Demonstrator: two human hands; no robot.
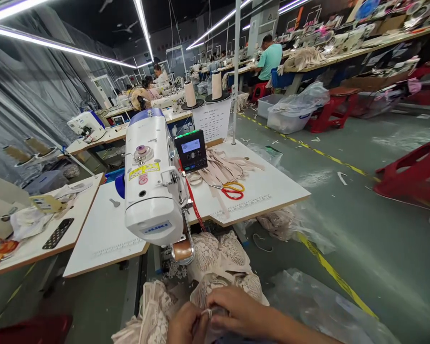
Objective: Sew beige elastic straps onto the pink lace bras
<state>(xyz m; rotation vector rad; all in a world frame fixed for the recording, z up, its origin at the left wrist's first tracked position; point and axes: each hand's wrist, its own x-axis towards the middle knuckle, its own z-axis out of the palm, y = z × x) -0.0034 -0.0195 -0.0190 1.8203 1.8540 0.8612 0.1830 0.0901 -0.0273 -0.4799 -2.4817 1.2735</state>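
Rows of sewing stations run far back through the room, and nearest me a white sewing machine (150, 191) stands on a white tabletop (268, 191), with red-and-yellow scissors (232, 189) lying to its right. Below the near edge I have my left hand (186, 326) and right hand (238, 313) close together, fingers curled, both pinching a small pale part of the beige lace garment (218, 255). It lies heaped between the machine's head and my hands.
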